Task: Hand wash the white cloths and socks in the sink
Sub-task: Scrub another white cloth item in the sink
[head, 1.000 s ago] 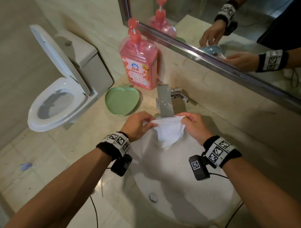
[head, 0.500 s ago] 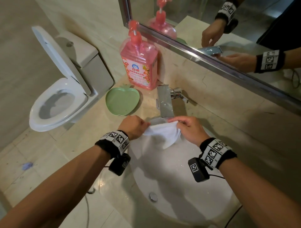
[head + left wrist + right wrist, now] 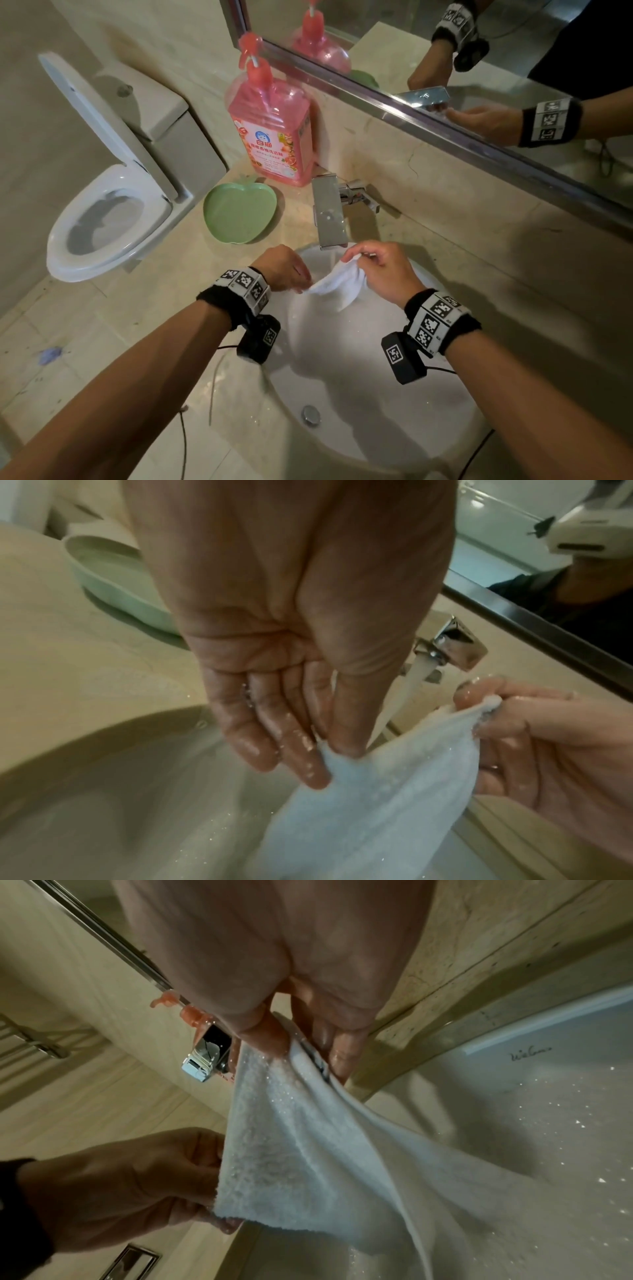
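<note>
White cloth (image 3: pixel 337 291) now lower, slack, under the running tap (image 3: pixel 328 219).
Left hand (image 3: pixel 284 269) and right hand (image 3: pixel 387 270) each pinch a top corner with wet fingers (image 3: pixel 308 764); the cloth sags over the sink (image 3: pixel 376 394) where it was stretched taut 1 s ago. Judged: rinsing underway, scrubbing pending.

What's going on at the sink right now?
A person is washing a white cloth by hand over the sink. The left hand pinches one edge and the right hand pinches the other, holding it stretched just below the faucet. The left wrist view shows water running. A pink soap bottle and a green dish sit on the counter nearby.
</note>
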### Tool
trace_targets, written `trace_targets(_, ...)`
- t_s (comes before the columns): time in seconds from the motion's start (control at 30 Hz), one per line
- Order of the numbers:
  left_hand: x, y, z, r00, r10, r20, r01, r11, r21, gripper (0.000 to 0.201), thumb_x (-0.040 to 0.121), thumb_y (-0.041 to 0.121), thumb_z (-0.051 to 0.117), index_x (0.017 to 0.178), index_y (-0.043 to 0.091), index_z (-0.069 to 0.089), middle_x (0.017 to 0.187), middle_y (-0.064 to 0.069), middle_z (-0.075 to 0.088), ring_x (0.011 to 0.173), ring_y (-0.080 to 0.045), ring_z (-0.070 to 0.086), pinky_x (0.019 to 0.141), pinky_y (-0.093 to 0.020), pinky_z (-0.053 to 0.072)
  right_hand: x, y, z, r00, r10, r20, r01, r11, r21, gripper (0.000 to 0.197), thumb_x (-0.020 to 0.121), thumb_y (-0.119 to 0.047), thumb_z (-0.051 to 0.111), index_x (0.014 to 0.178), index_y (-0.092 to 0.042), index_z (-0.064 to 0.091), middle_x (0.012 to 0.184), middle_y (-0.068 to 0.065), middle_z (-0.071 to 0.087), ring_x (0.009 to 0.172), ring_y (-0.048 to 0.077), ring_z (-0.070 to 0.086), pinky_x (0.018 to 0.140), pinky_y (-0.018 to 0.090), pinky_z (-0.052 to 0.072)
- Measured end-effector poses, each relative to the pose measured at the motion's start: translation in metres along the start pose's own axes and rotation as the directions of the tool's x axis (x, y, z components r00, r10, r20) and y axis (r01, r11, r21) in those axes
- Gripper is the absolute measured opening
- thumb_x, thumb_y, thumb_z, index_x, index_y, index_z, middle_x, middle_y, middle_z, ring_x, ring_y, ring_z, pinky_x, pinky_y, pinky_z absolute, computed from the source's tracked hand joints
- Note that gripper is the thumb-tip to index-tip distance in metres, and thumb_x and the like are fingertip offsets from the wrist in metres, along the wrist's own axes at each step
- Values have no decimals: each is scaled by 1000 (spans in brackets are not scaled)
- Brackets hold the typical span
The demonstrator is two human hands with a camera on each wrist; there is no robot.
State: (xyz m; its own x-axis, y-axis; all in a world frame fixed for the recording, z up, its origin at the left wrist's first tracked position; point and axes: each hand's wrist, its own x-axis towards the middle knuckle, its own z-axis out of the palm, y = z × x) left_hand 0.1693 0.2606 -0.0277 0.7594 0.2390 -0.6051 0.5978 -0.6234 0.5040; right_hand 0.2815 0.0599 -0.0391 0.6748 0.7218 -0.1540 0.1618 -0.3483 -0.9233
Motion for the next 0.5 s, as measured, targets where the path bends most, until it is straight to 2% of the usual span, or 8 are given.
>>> trace_targets(0.07, 5, 0, 3, 996, -71, -51, 76, 990, 116, 20, 88, 30, 69, 88, 13, 79, 80, -4, 76, 74, -11, 70, 79, -28, 56, 1, 2, 0, 1000, -7, 0, 7, 1000, 3, 46, 88, 10, 49, 83, -27, 75, 88, -7, 74, 64, 36, 56, 58, 33, 44)
trace_targets(0.13, 7, -1, 3, 989, -79, -127, 101, 979, 176, 22, 92, 29, 66, 96, 8, 74, 89, -10, 75, 88, -24, 70, 85, -37, 55, 1, 2, 0, 1000, -6, 10, 6, 1000, -3, 44, 88, 11, 50, 85, -24, 76, 92, -4, 75, 71, 42, 60, 60, 43, 50)
trace_targets(0.17, 7, -2, 2, 988, -70, -135, 91, 983, 160, 19, 93, 25, 65, 99, 7, 70, 91, -10, 75, 89, -25, 70, 85, -38, 55, 2, 2, 0, 1000, -3, 10, 3, 1000, -3, 44, 88, 11, 50, 85, -24, 76, 93, -2, 76, 79, 44, 62, 64, 45, 52)
trace_targets(0.2, 6, -4, 0, 991, -53, -123, 67, 992, 111, 14, 93, 21, 65, 99, 8, 67, 88, -9, 75, 85, -23, 72, 83, -36, 55, 2, 2, -1, 1000, 2, 8, -2, 1000, 2, 45, 89, 12, 51, 84, -26, 76, 95, -2, 76, 85, 40, 65, 69, 44, 53)
trace_targets(0.3, 0, -10, -1, 998, 59, -25, -57, 997, 58, 8, 94, 15, 61, 101, 17, 63, 81, -3, 75, 70, -12, 72, 75, -28, 54, 4, 0, -3, 999, 35, 23, -35, 999, 33, 49, 90, 9, 53, 80, -34, 74, 98, -17, 73, 96, 2, 67, 73, 27, 51)
trace_targets(0.33, -2, -11, 0, 996, 93, 10, -93, 992, 87, 11, 95, 14, 59, 104, 18, 63, 84, -1, 75, 71, -12, 71, 75, -28, 54, 5, -1, -3, 999, 39, 31, -40, 999, 35, 50, 90, 9, 53, 78, -35, 74, 98, -20, 72, 97, -2, 66, 75, 26, 50)
trace_targets(0.43, -3, -13, 8, 986, 105, 127, -122, 983, 134, 20, 98, 16, 52, 115, 16, 62, 99, -2, 70, 75, -15, 67, 76, -26, 50, 5, -1, 2, 998, 28, 51, -29, 999, 13, 52, 89, 9, 52, 76, -37, 73, 92, -22, 73, 101, 18, 68, 84, 40, 55)
trace_targets(0.5, -1, -15, 12, 990, 60, 129, -79, 986, 148, 26, 96, 19, 54, 120, 16, 61, 109, -5, 69, 80, -16, 62, 77, -25, 45, 6, 0, 7, 998, 25, 58, -26, 1000, 6, 52, 89, 9, 52, 74, -37, 73, 89, -27, 72, 95, 27, 67, 80, 43, 54)
